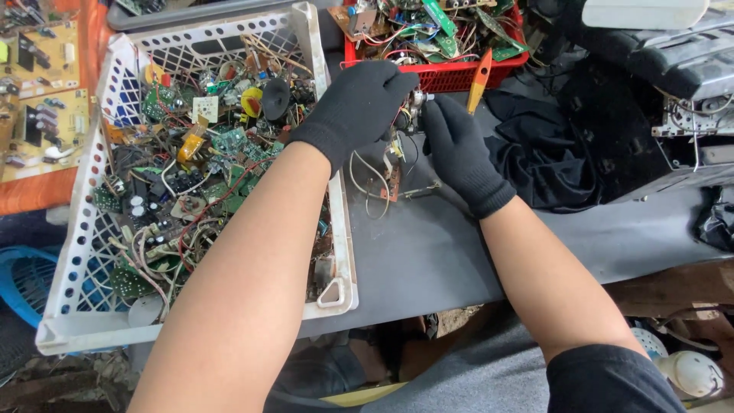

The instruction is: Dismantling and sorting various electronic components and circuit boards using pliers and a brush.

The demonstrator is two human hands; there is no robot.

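Observation:
Both my hands wear black knit gloves. My left hand (359, 103) and my right hand (459, 149) close together on a small electronic part (409, 115) with a metal piece, held over the grey table (428, 252). White wires and a small brown circuit board (391, 180) hang from the part down to the table. The gloves hide most of the part.
A white plastic crate (336, 291) full of circuit boards, wires and capacitors stands at the left. A red basket (451, 76) of boards sits behind my hands, an orange-handled tool (479, 76) leaning on it. Black cloth (550, 153) and a dismantled device (688, 115) lie right.

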